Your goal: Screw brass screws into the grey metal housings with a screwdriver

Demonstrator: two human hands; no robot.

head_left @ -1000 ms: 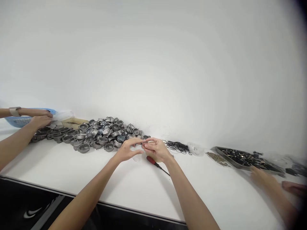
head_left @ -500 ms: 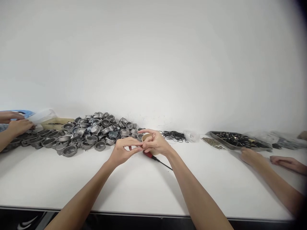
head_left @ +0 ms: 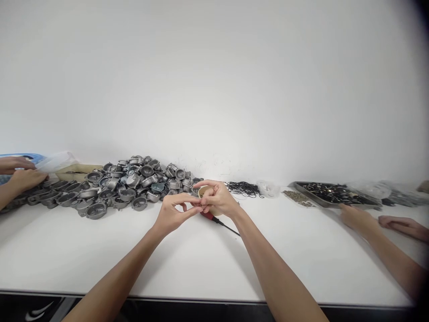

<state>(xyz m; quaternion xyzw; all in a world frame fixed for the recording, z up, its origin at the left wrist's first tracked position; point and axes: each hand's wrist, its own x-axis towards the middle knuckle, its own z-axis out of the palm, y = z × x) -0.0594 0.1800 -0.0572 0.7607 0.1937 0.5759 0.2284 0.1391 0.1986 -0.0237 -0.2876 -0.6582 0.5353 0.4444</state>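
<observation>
My left hand (head_left: pixel 176 212) and my right hand (head_left: pixel 217 200) meet above the middle of the white table, fingertips touching. Both are closed in a pinch; whatever lies between the fingers is too small and too covered to name. Just below my right hand rests a screwdriver (head_left: pixel 208 216) with a red and black handle, its dark shaft pointing to the lower right. A round tan container (head_left: pixel 202 191) stands behind my right hand and is mostly hidden by it.
A heap of grey metal housings (head_left: pixel 134 181) lies on the left. Black rubber rings (head_left: pixel 244 189), a clear plastic bag (head_left: pixel 268 189), small brass-coloured parts (head_left: pixel 299 198) and a dark tray (head_left: pixel 331 195) line the back right. Other people's hands (head_left: pixel 25 179) work at both sides.
My hands stay pinched together with only slight finger shifts. At the right, a co-worker's hand has moved a little to the right by the tray.
</observation>
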